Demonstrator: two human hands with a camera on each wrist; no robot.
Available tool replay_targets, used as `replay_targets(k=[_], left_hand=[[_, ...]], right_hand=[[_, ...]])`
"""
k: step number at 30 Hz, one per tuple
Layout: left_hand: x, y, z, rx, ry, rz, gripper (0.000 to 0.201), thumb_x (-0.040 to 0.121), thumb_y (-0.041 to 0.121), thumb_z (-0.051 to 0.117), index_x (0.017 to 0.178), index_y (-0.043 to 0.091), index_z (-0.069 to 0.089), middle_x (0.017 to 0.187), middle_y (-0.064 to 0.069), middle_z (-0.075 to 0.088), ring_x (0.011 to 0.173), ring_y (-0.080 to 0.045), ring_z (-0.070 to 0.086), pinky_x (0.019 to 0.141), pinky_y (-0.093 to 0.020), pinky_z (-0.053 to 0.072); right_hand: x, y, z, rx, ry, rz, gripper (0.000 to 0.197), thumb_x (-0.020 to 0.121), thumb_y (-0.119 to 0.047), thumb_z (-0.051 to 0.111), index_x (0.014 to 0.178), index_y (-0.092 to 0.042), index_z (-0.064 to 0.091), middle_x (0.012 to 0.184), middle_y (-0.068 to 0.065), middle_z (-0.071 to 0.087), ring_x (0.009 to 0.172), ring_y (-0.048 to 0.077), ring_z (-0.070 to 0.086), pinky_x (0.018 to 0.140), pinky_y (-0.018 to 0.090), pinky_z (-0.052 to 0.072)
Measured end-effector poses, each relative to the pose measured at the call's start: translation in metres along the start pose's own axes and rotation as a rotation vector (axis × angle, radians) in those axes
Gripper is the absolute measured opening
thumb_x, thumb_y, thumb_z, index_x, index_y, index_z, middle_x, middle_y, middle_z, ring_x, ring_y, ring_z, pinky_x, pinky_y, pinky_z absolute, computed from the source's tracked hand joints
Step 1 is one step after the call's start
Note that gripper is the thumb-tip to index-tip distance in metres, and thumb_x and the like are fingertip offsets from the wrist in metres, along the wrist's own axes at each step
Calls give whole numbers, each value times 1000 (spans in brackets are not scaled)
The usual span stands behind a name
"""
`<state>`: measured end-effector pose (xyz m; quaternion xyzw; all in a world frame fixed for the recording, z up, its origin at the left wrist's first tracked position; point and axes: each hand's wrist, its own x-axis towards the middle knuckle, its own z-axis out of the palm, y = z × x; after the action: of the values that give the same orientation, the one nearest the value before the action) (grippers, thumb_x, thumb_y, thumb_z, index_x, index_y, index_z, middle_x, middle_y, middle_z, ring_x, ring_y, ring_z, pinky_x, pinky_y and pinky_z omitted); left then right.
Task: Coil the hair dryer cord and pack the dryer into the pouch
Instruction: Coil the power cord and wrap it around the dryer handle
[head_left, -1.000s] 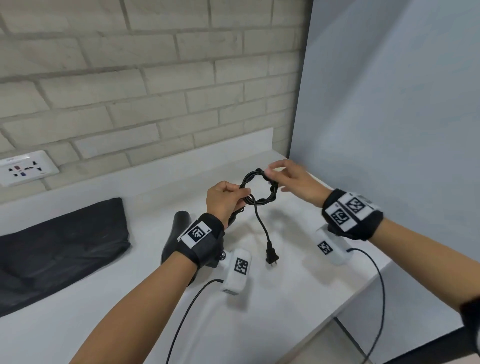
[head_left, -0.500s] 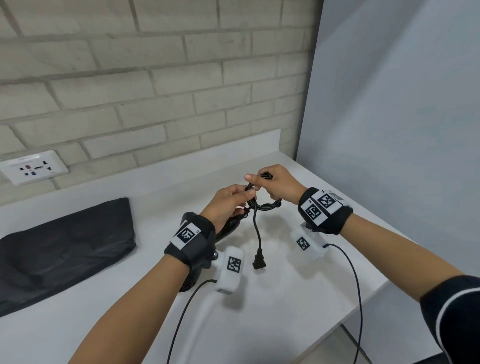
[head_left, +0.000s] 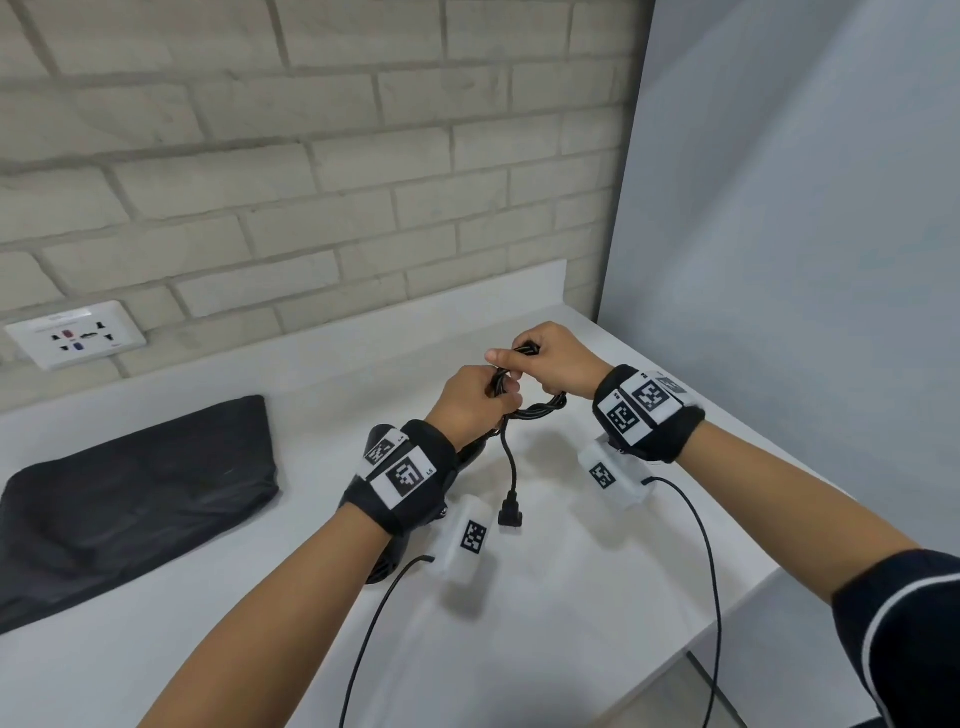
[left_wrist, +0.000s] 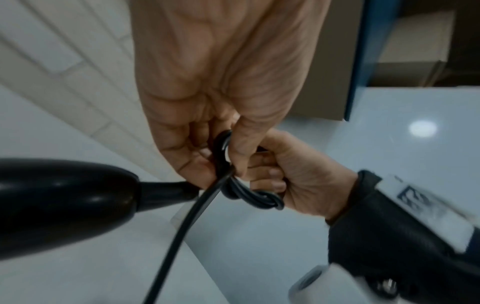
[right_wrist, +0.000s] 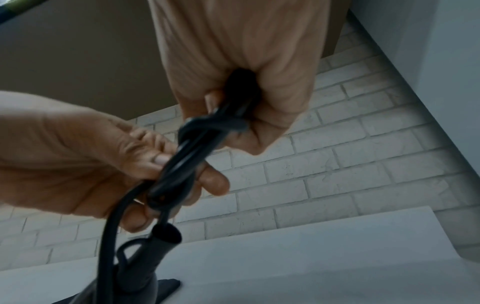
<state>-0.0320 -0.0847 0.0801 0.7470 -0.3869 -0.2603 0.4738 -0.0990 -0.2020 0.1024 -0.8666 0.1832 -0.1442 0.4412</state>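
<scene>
Above the white counter (head_left: 545, 623), both hands hold the black coiled cord (head_left: 540, 410) of the hair dryer. My left hand (head_left: 480, 397) grips one side of the coil (left_wrist: 255, 198). My right hand (head_left: 550, 358) grips the far side in a fist (right_wrist: 233, 115). The loose end hangs down to the plug (head_left: 510, 517), just above the counter. The black hair dryer (head_left: 387, 558) lies mostly hidden under my left wrist; its handle (left_wrist: 64, 197) shows in the left wrist view. The dark pouch (head_left: 130, 499) lies flat at the left.
A brick wall with a white socket plate (head_left: 75, 335) runs along the back. A grey partition (head_left: 805, 260) closes the right side. The counter's front-right edge (head_left: 727, 613) drops off near my right forearm. Thin sensor cables (head_left: 711, 571) trail from both wrists.
The hands have drawn together and the open ring of cord has collapsed between them. My right hand has gone from pinching the coil's top to gripping it in a fist.
</scene>
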Motion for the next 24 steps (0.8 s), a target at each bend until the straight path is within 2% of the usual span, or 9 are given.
replay_targets(k=[4, 8, 11, 12, 14, 16, 17, 20, 24], left_hand=[[-1, -1, -4, -228, -27, -81, 10, 86, -2, 58, 83, 7, 61, 72, -3, 56, 67, -16, 52, 55, -14, 49], [-1, -4, -4, -361, 22, -148, 11, 83, -2, 61, 92, 5, 64, 70, -3, 56, 61, -14, 50, 51, -11, 51], [3, -7, -7, -435, 71, -176, 18, 83, -1, 63, 101, 3, 63, 73, -5, 56, 62, -15, 50, 51, -11, 51], [4, -8, -8, -454, 85, -182, 19, 83, -1, 63, 102, 3, 63, 75, -5, 58, 63, -15, 51, 51, -11, 52], [7, -10, -8, -481, 107, -193, 21, 83, 0, 63, 103, 3, 63, 75, -5, 59, 61, -13, 52, 51, -12, 52], [7, -10, -6, -488, 123, -193, 19, 83, 1, 63, 101, 5, 63, 71, -3, 58, 53, -9, 52, 51, -11, 51], [7, -10, -4, -493, 130, -195, 18, 83, 1, 63, 101, 6, 63, 70, -2, 58, 50, -7, 52, 52, -11, 51], [4, -10, -3, -516, 128, -198, 18, 83, 2, 62, 101, 7, 63, 72, -1, 58, 57, -8, 52, 52, -10, 51], [-3, -8, -4, -518, 67, -215, 12, 84, 0, 60, 88, 11, 65, 76, -1, 60, 62, -9, 51, 51, -11, 51]], right_hand=[[0, 4, -1, 45, 25, -3, 36, 84, -33, 65, 73, 0, 57, 52, 1, 35, 30, 6, 32, 34, 15, 30], [-10, 12, -10, 195, 128, 66, 42, 86, -52, 52, 81, -11, 49, 64, 5, 50, 52, 16, 51, 55, 26, 49], [-31, 30, -14, 340, 286, 284, 50, 90, -54, 44, 68, -10, 48, 54, 5, 50, 43, 17, 52, 55, 30, 50], [-41, 37, -11, 397, 236, 396, 48, 92, -49, 44, 65, -9, 49, 47, 4, 51, 37, 16, 52, 52, 29, 50], [-64, 46, 2, 480, -44, 613, 49, 95, -44, 41, 67, -6, 55, 41, 3, 56, 36, 15, 57, 48, 27, 53], [-78, 46, 20, 591, -311, 745, 57, 94, -49, 36, 76, -2, 62, 50, 6, 64, 46, 17, 65, 51, 26, 56], [-80, 46, 28, 669, -364, 774, 60, 94, -51, 35, 81, 0, 64, 55, 8, 67, 51, 18, 68, 54, 26, 58], [-69, 47, 43, 923, -320, 830, 60, 94, -48, 39, 88, 7, 61, 66, 15, 72, 59, 23, 71, 55, 28, 59], [-49, 46, 48, 1072, -178, 835, 41, 95, -30, 48, 85, 8, 56, 61, 17, 70, 53, 24, 70, 50, 29, 57]])
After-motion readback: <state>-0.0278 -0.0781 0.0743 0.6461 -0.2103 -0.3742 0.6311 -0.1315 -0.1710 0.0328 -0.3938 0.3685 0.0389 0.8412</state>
